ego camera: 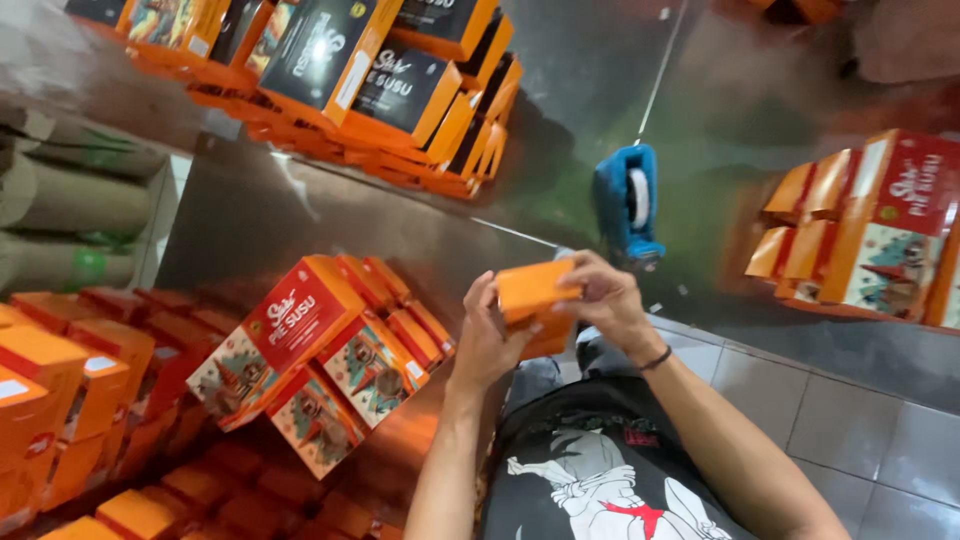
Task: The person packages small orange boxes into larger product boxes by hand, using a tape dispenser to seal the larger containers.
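Observation:
Both my hands grip one small orange box (533, 290) in front of my chest, just off the edge of a steel table (260, 215). My left hand (487, 340) holds its left side from below, fingers wrapped around it. My right hand (608, 298) presses on its right end, with a dark band on the wrist. Below the hands I see my black printed shirt (590, 470).
Stacks of orange and black boxes (360, 80) fill the table's far side. Red and orange picture boxes (320, 360) lie at the left, more (880, 230) at the right. A blue tape dispenser (628, 200) stands beyond my hands. Cardboard rolls (70, 200) lie far left.

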